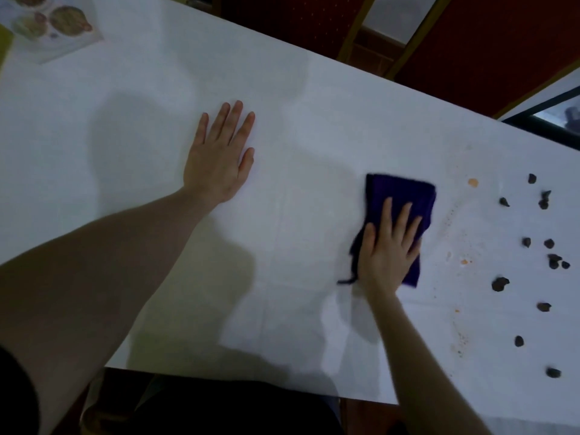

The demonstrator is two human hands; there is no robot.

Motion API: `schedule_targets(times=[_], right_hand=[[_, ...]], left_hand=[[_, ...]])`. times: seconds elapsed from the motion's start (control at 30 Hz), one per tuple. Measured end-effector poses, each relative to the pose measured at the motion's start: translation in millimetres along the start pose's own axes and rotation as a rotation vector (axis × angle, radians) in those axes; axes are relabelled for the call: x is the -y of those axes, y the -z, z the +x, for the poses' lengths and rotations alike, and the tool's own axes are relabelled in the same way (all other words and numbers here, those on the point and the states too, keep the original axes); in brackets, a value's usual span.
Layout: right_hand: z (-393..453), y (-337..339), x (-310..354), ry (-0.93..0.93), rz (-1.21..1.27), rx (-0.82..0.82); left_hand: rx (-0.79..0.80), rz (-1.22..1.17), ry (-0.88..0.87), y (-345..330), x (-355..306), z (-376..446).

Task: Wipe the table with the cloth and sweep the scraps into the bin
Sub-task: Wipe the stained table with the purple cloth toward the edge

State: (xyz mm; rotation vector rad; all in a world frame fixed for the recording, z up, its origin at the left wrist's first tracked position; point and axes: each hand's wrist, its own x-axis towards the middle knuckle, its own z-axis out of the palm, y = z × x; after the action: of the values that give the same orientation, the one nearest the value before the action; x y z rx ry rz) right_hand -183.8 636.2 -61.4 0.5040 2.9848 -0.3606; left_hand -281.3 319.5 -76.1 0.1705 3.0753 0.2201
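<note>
A folded dark purple cloth [405, 196] lies on the white table [150, 127], right of centre. My right hand [387, 249] presses flat on its near half, fingers spread. My left hand [219, 155] rests flat on the bare table, palm down, holding nothing. Several dark scraps [499, 284] are scattered over the right end of the table. Small orange stains and crumbs [473, 182] lie between the cloth and the scraps. No bin is in view.
A printed sheet with food pictures [53, 26] lies at the far left corner. Red chairs with wooden frames [470, 42] stand beyond the far edge. A dark-framed object [546, 114] sits past the far right corner. The near table edge [219, 379] runs along the bottom.
</note>
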Motion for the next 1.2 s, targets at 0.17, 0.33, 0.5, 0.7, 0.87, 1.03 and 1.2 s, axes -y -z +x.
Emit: schedule_targets(times=[0.17, 0.33, 0.5, 0.7, 0.87, 1.03, 1.2], right_hand=[[-60, -25, 61, 0.328, -0.066, 0.070], [27, -25, 102, 0.456, -0.072, 0.065], [108, 1, 54, 0.230, -0.041, 0.061], [28, 3, -4, 0.033, -0.014, 0.016], [-62, -19, 37, 0.312, -0.104, 0.071], [0, -25, 86, 0.485, -0.126, 0.078], [98, -1, 57, 0.311, -0.088, 0.094]], left_hand=[[0.005, 0.023, 0.005, -1, 0, 1], [0.008, 0.034, 0.013, -2, 0, 0], [0.011, 0.000, 0.001, -1, 1, 0], [0.012, 0.002, -0.001, 1, 1, 0], [0.012, 0.013, -0.002, -1, 0, 1], [0.018, 0.032, 0.004, -1, 1, 0], [0.015, -0.003, -0.001, 0, 0, 0]])
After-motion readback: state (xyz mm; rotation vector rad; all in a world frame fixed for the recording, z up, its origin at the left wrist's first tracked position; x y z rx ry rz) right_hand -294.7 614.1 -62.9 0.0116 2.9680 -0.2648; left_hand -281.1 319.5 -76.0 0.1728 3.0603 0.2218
